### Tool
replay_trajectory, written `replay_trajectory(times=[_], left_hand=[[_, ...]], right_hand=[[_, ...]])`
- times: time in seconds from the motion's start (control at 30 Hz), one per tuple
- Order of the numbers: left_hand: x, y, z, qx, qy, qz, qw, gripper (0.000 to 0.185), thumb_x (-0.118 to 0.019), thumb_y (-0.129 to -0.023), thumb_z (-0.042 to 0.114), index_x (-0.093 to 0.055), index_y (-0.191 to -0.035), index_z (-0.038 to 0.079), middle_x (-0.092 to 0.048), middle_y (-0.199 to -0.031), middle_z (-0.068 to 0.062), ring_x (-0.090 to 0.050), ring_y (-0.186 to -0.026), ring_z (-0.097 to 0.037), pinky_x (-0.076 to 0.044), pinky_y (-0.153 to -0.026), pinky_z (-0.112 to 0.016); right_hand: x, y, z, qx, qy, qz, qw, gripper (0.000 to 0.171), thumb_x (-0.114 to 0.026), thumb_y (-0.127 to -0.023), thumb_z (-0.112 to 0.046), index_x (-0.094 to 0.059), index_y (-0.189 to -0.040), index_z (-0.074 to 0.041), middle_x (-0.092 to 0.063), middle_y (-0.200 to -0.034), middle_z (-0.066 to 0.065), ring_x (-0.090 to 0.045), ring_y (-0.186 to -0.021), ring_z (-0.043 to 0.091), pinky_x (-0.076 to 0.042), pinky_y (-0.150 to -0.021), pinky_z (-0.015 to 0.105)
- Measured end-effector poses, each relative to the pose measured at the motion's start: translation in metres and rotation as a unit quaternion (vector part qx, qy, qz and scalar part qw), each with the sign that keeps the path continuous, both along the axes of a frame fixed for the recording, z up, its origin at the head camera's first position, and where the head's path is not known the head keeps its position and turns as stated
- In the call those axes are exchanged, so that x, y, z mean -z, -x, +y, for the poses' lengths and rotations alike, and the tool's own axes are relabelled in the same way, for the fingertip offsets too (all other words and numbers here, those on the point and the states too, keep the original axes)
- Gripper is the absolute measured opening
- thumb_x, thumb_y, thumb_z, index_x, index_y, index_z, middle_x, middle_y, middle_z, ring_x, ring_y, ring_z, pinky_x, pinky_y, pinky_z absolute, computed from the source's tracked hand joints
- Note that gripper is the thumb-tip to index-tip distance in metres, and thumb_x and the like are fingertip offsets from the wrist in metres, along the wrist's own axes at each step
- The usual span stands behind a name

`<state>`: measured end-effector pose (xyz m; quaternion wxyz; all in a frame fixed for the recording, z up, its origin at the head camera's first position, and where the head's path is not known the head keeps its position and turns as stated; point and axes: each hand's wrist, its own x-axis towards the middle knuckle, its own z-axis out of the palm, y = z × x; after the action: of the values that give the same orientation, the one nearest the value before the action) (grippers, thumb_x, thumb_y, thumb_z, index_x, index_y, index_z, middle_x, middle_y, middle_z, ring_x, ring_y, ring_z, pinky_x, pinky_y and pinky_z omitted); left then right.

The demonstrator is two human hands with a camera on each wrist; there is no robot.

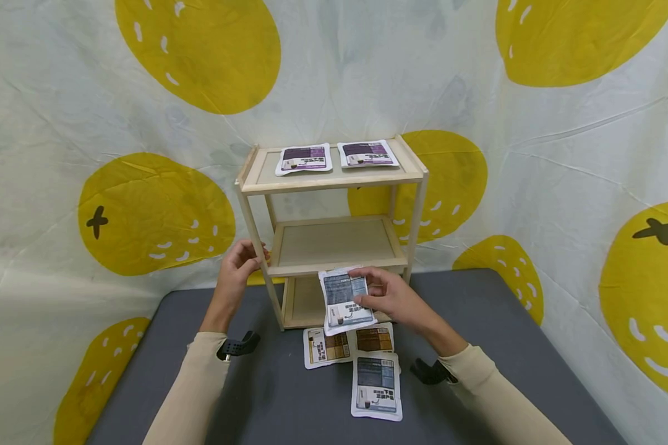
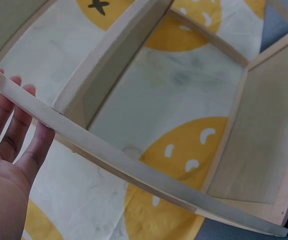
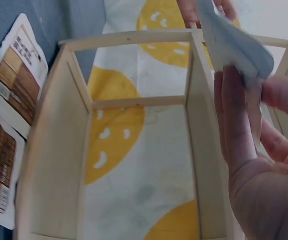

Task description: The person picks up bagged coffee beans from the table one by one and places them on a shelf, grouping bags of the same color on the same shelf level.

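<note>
The bottom shelf of the pale wooden three-tier rack point(image 1: 334, 241) is largely hidden behind a flat white-edged blue-grey packet point(image 1: 345, 300), pinched in the right hand point(image 1: 392, 296) before the middle shelf. The rack's left front post is touched by the left hand point(image 1: 239, 269), its fingers nearly straight.

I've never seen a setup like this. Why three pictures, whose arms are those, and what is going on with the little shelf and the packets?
No machine here: a person wears three cameras. The big picture comes from a head camera looking down at both hands; the other two come from cameras strapped to each wrist, so they show the same scene from very close.

The left hand rests its fingers on the front left post of a small wooden shelf standing on a grey table. The right hand pinches a blue-grey packet in front of the shelf's lower levels.

Two purple packets lie on the top shelf. On the table lie two brown packets and another blue-grey one. Behind hangs a cloth with yellow fruit shapes.
</note>
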<state>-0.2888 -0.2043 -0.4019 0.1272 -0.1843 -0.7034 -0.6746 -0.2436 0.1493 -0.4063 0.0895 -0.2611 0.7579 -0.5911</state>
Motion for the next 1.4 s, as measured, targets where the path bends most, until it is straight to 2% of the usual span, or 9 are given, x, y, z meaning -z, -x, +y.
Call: replay_trajectory(times=[0.27,0.43,0.57,0.7,0.8,0.87,1.0,1.2,1.4], left_hand=[[0.001,0.001,0.0,-0.002,0.003,0.001,1.0,0.018,-0.055,-0.101,0.004,-0.06,-0.118,0.006,-0.058,-0.115,-0.03,-0.063,-0.101,-0.026,-0.055,-0.084,-0.029],[0.0,0.001,0.0,-0.003,0.003,0.0,1.0,0.019,-0.055,-0.1,0.003,-0.06,-0.118,0.005,-0.058,-0.115,-0.031,-0.063,-0.1,-0.026,-0.055,-0.084,-0.029],[0.001,0.001,0.0,-0.004,0.002,-0.001,1.0,0.018,-0.055,-0.101,0.003,-0.06,-0.118,0.006,-0.059,-0.113,-0.028,-0.062,-0.1,-0.025,-0.055,-0.084,-0.029],[0.001,0.001,0.0,-0.004,0.0,-0.001,1.0,0.018,-0.055,-0.1,0.003,-0.06,-0.117,0.005,-0.06,-0.113,-0.027,-0.062,-0.099,-0.024,-0.055,-0.084,-0.029],[0.0,0.001,0.0,-0.002,-0.002,0.001,1.0,0.017,-0.055,-0.101,0.003,-0.06,-0.117,0.005,-0.059,-0.113,-0.029,-0.062,-0.099,-0.025,-0.055,-0.085,-0.029],[0.001,0.002,0.0,-0.001,-0.003,0.001,1.0,0.017,-0.055,-0.101,0.004,-0.06,-0.117,0.006,-0.06,-0.112,-0.026,-0.062,-0.099,-0.025,-0.055,-0.085,-0.029],[0.0,0.003,0.0,0.001,-0.007,0.001,1.0,0.017,-0.054,-0.101,0.003,-0.06,-0.117,0.006,-0.06,-0.111,-0.024,-0.062,-0.099,-0.026,-0.055,-0.085,-0.028],[-0.001,0.002,0.0,0.003,-0.008,0.001,1.0,0.026,-0.054,-0.101,0.002,-0.051,-0.123,-0.012,-0.058,-0.113,-0.029,-0.062,-0.1,-0.026,-0.055,-0.086,-0.028],[0.0,0.002,0.001,-0.002,-0.005,0.0,1.0,0.029,-0.054,-0.101,0.002,-0.049,-0.124,-0.015,-0.059,-0.113,-0.029,-0.063,-0.1,-0.026,-0.055,-0.087,-0.028]], right_hand=[[-0.013,0.021,0.005,0.053,0.027,0.028,0.998,0.055,-0.072,-0.095,-0.012,-0.051,-0.145,-0.006,-0.054,-0.098,0.01,-0.049,-0.061,0.008,-0.046,-0.06,0.023],[-0.023,0.033,0.006,0.075,0.03,0.02,0.997,0.057,-0.071,-0.095,-0.015,-0.049,-0.148,-0.009,-0.047,-0.094,0.005,-0.035,-0.054,0.007,-0.04,-0.057,0.024],[-0.03,0.041,0.005,0.094,0.018,0.028,0.995,0.057,-0.07,-0.096,-0.016,-0.048,-0.149,-0.012,-0.037,-0.076,0.001,-0.028,-0.053,0.009,-0.034,-0.056,0.026],[-0.033,0.049,0.004,0.117,0.001,0.034,0.993,0.057,-0.068,-0.098,-0.018,-0.047,-0.15,-0.014,-0.058,-0.1,0.011,-0.06,-0.08,0.018,-0.048,-0.068,0.025],[-0.036,0.054,0.003,0.134,-0.005,0.037,0.99,0.054,-0.065,-0.099,-0.016,-0.048,-0.15,-0.012,-0.051,-0.137,0.019,-0.063,-0.111,0.029,-0.054,-0.078,0.029],[-0.038,0.057,0.002,0.147,-0.009,0.038,0.988,0.051,-0.063,-0.1,-0.015,-0.049,-0.149,-0.011,-0.053,-0.132,0.021,-0.062,-0.105,0.03,-0.052,-0.075,0.03],[-0.041,0.062,0.002,0.17,-0.028,0.045,0.984,0.051,-0.061,-0.101,-0.015,-0.048,-0.15,-0.012,-0.049,-0.142,0.02,-0.058,-0.116,0.033,-0.049,-0.082,0.034],[-0.046,0.07,-0.002,0.197,-0.031,0.032,0.979,0.064,-0.068,-0.095,-0.016,-0.042,-0.154,-0.016,-0.048,-0.141,0.018,-0.057,-0.111,0.03,-0.048,-0.083,0.035],[-0.047,0.074,-0.004,0.203,-0.031,0.022,0.978,0.067,-0.069,-0.095,-0.014,-0.039,-0.155,-0.014,-0.046,-0.141,0.021,-0.057,-0.105,0.028,-0.047,-0.08,0.03]])
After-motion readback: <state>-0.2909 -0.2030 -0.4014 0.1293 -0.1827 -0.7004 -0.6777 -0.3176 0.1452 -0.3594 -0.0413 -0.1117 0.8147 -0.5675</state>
